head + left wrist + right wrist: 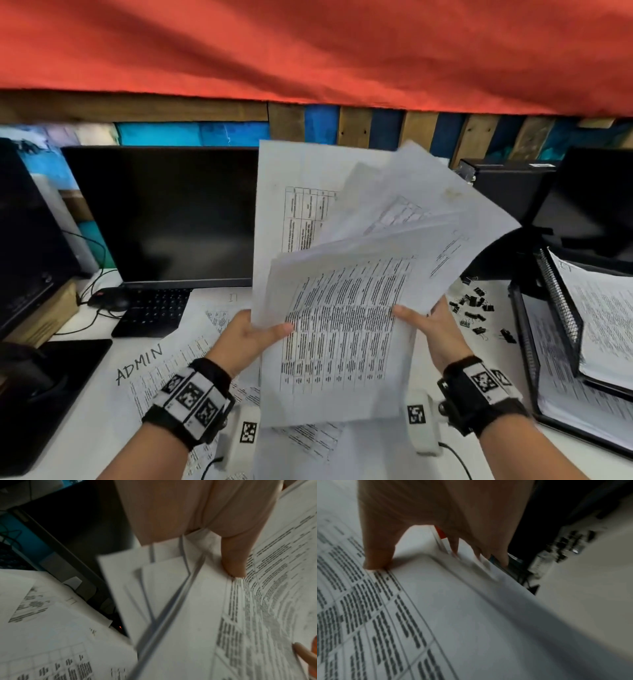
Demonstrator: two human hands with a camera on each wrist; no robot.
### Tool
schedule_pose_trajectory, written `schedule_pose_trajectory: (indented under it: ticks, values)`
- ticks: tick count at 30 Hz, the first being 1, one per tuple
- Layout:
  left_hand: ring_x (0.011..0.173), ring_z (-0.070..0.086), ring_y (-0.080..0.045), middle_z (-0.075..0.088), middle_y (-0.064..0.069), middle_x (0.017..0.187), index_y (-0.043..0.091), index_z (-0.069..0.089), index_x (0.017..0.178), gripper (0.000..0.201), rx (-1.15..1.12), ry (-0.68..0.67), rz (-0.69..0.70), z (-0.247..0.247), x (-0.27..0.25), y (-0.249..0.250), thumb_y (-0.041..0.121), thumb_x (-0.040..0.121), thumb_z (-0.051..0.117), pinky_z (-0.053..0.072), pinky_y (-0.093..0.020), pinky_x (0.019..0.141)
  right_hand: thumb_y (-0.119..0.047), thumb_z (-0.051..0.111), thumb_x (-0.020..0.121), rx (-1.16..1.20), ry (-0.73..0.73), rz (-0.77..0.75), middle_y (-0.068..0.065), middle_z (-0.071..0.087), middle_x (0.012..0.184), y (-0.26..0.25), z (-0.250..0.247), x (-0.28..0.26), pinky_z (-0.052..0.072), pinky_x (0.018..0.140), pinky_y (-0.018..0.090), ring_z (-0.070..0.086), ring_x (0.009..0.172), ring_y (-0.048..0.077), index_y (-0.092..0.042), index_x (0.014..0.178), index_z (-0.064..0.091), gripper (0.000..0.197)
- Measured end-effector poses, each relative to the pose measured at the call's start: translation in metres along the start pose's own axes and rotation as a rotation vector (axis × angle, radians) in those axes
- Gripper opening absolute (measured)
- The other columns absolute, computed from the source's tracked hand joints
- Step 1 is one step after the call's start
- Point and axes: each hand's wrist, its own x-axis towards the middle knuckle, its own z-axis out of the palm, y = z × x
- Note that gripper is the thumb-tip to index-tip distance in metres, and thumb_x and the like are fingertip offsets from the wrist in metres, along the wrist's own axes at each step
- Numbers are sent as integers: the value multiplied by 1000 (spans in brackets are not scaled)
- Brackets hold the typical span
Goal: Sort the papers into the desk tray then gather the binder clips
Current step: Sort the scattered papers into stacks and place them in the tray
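A fanned bundle of printed papers (346, 308) is held up above the desk between both hands. My left hand (251, 334) pinches its left edge, thumb on the front sheet. My right hand (428, 323) pinches the right edge the same way. In the left wrist view the left thumb (235, 561) presses on the papers (188, 615); in the right wrist view the right thumb (376, 555) lies on the top sheet (453, 615), with the fingers behind the stack. Several black binder clips (474, 308) lie scattered on the desk to the right. The black mesh desk tray (561, 308) at the far right holds papers.
More printed sheets (178, 359) lie on the white desk, one marked ADMIN. A dark monitor (164, 212) and keyboard (154, 311) stand behind on the left, with a mouse (109, 299) and cables. Another monitor (589, 202) is behind the tray. A black pad (51, 394) lies front left.
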Motion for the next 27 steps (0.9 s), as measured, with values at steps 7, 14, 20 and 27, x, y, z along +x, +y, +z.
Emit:
schedule_pose_trajectory:
  ticks: [7,14,20,27]
  values:
    - [98,67,-26,73,-9,100,13,66,100,94,-77,71,88,-4,9,-1,61,22,85,50,-48,93,-32,84,63,-178,27,-123,-6,66,116,-25,6,4,48,92,25,63,104,2,-17,116,55,62]
    - [96,67,-18,75,2,91,22,63,97,88,-96,100,86,-6,17,-14,54,19,89,48,-44,96,-11,74,75,-157,-27,-107,-3,77,89,-17,27,-5,54,81,17,71,87,5,-3,99,67,27]
    - [103,61,-26,67,1,97,28,58,91,53,-111,168,18,5,20,-32,43,46,83,43,-48,102,-36,79,66,-238,-140,-14,2,61,124,12,39,1,50,95,21,59,113,9,-14,137,37,85]
    - [102,62,-28,68,-1,95,25,61,88,20,-143,247,83,-6,25,-35,12,77,72,44,-46,101,-10,65,79,-919,68,-245,1,27,152,13,22,13,11,120,44,12,145,26,-19,141,33,70]
